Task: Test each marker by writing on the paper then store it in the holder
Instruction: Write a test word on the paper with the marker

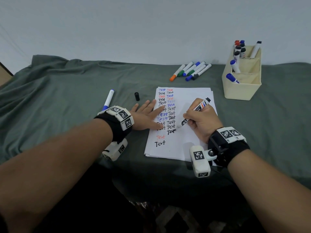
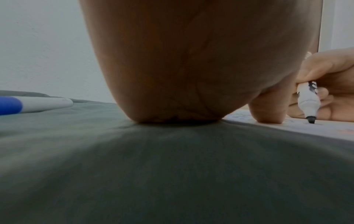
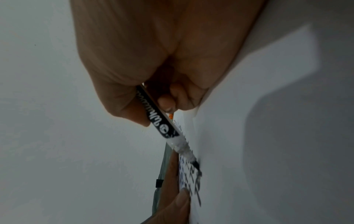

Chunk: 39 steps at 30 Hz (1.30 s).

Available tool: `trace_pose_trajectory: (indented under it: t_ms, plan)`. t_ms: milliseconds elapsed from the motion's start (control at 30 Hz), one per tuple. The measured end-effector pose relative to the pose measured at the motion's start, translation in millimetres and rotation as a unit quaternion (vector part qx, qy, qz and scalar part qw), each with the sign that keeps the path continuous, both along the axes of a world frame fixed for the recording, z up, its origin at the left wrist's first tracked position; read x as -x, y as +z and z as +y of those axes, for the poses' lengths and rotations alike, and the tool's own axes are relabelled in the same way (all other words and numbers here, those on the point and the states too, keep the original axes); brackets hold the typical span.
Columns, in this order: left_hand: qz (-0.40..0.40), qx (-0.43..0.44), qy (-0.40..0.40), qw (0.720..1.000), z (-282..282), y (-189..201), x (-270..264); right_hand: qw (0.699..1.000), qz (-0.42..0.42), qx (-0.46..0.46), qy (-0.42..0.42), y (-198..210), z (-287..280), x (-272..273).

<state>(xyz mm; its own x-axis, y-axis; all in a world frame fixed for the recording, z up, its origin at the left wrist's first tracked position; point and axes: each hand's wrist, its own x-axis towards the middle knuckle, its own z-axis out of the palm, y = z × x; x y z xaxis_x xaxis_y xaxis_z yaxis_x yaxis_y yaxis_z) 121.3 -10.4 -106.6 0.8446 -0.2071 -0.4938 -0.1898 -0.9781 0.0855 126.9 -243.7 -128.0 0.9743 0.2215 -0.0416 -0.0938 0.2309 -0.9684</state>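
Note:
My right hand grips an uncapped black marker like a pen, its tip touching the white paper beside the lowest black "Test" of the right column. The same marker and its black tip show in both wrist views. My left hand lies flat, fingers straight, pressing the paper's left edge. The marker's black cap lies on the cloth left of the paper. The cream holder at the right holds several markers.
A pile of several unsorted markers lies behind the paper. A blue-capped marker lies left of my left hand, also seen as marker. A green cloth covers the table; a pale wall stands behind.

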Motion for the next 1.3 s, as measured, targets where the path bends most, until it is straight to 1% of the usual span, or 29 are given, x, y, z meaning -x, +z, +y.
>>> trace_pose_trajectory:
  t_ms: [100, 200, 300, 367, 433, 467, 533, 633, 700, 800, 900, 1033, 1133, 1300]
  plan:
    - [-0.014, 0.008, 0.003, 1.000, 1.3, -0.8, -0.2, 0.998, 0.028, -0.060, -0.015, -0.2, -0.8, -2.2]
    - [-0.066, 0.023, 0.000, 0.998, 4.4, -0.4, -0.1, 0.992, 0.043, -0.121, -0.018, 1.0, -2.2, -3.2]
    - [-0.163, 0.039, -0.015, 0.986, 8.6, 4.2, -2.6, 0.988, 0.050, -0.143, -0.022, 2.7, -1.5, -3.3]
    - [-0.255, 0.029, -0.031, 0.966, 10.5, 9.3, -5.4, 0.985, 0.061, -0.157, -0.024, 3.3, -1.4, -3.5]
    - [-0.325, 0.000, -0.015, 0.946, 13.4, 12.8, -9.9, 0.982, 0.069, -0.175, -0.024, 4.1, -1.8, -3.4]
    - [-0.342, -0.014, 0.006, 0.940, 15.8, 13.5, -12.8, 0.981, 0.070, -0.179, -0.022, 4.9, -2.3, -3.0]
    - [-0.340, -0.043, 0.053, 0.938, 22.5, 14.3, -19.5, 0.982, 0.073, -0.173, -0.021, 5.4, -2.7, -2.5]
    - [-0.291, -0.065, 0.097, 0.950, 34.0, 13.1, -27.8, 0.981, 0.086, -0.171, -0.025, 5.3, -2.6, -3.1]
    - [-0.282, -0.052, 0.107, 0.952, 38.9, 12.7, -31.3, 0.981, 0.089, -0.170, -0.023, 4.1, -2.9, -3.9]
    - [-0.293, -0.028, 0.129, 0.947, 38.1, 15.6, -33.2, 0.983, 0.080, -0.166, -0.011, 1.4, -4.4, -5.1]
    - [-0.293, 0.030, 0.149, 0.944, 31.2, 19.7, -29.4, 0.984, 0.071, -0.164, 0.000, 0.6, -5.4, -5.3]
    - [-0.304, 0.108, 0.123, 0.939, 16.6, 22.0, -18.6, 0.987, 0.065, -0.149, 0.006, 1.4, -4.6, -4.3]
    - [-0.282, 0.144, 0.095, 0.944, 6.9, 23.7, -13.7, 0.988, 0.057, -0.141, 0.011, 2.0, -3.0, -2.2]
    - [-0.262, 0.152, 0.079, 0.950, 0.4, 24.6, -10.5, 0.989, 0.053, -0.140, 0.013, 2.6, -3.0, -1.3]
